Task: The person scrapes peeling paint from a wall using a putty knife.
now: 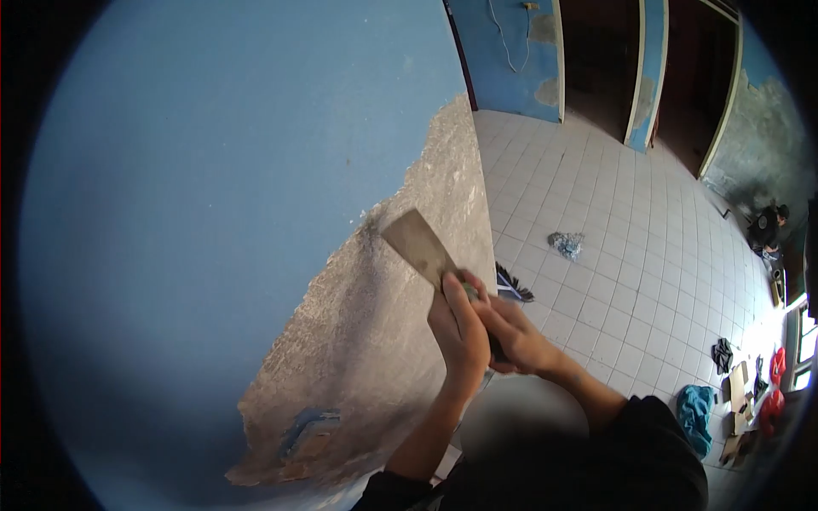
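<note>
A metal scraper (pixel 419 245) points up and left, its wide blade close to the ragged edge of blue paint on the wall (pixel 213 170). Whether the blade touches the wall I cannot tell. My left hand (pixel 463 332) is closed round the scraper where blade and handle meet. Just to its right, my right hand (pixel 511 330) wraps the handle, which is mostly hidden by my fingers. Below the blue paint, a bare grey-brown patch (pixel 366 332) runs down the wall, with a bit of blue left near its bottom.
A crumpled heap (pixel 566 245) and a dark-bristled brush or broom (pixel 513 283) lie on the tiled floor (pixel 613 255). Another person (pixel 767 228) is low by the far right wall. Teal cloth (pixel 695 417), cardboard (pixel 738 400) and red items (pixel 774 409) lie lower right. Doorways stand beyond.
</note>
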`<state>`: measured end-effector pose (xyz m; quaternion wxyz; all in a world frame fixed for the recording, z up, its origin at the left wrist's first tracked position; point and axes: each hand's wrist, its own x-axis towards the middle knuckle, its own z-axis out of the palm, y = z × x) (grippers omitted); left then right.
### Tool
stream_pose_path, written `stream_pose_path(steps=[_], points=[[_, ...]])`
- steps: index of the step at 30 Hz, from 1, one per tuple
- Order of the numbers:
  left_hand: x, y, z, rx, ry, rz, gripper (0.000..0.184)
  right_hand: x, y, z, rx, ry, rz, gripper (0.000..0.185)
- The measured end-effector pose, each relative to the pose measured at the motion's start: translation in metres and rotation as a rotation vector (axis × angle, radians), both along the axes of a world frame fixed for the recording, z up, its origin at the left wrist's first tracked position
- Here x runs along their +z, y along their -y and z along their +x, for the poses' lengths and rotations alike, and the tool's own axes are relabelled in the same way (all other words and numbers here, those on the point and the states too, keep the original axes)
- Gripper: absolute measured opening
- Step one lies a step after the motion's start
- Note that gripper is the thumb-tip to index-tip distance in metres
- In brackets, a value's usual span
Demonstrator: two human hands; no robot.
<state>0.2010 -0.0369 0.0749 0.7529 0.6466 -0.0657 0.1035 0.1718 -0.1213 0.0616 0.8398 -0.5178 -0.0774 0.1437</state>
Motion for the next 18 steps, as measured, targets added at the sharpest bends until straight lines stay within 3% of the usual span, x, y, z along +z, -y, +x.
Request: stream_pose_path(steps=[2, 3, 4, 5, 8, 16, 18], points=[[-0.012, -0.005, -0.016, -0.044, -0.046, -0.037, 0.036, -0.014, -0.004, -0.01, -0.018, -0.002, -0.033, 0.043], [-0.017, -0.009, -0.022, -0.013, -0.102, -0.047, 0.037, -0.032, -0.01, -0.009, -0.053, 0.134, -0.094, 0.047], [-0.019, -0.009, -0.024, 0.018, -0.153, -0.061, 0.038, -0.016, -0.011, -0.01, -0.02, 0.083, -0.083, 0.047], [-0.013, -0.011, -0.015, 0.184, -0.128, 0.113, 0.04, 0.001, -0.012, -0.011, 0.012, 0.032, -0.072, 0.048], [0.013, -0.027, 0.013, 0.06, 0.037, 0.177, 0.04, 0.004, -0.019, 0.021, 0.169, -0.057, 0.12, 0.039], [-0.014, 0.001, -0.005, 0.053, -0.066, 0.128, 0.043, -0.017, -0.005, -0.01, -0.02, -0.126, 0.153, 0.034], [-0.008, -0.003, 0.009, 0.032, -0.087, 0.252, 0.045, -0.003, -0.008, 0.005, -0.039, -0.135, 0.137, 0.033]])
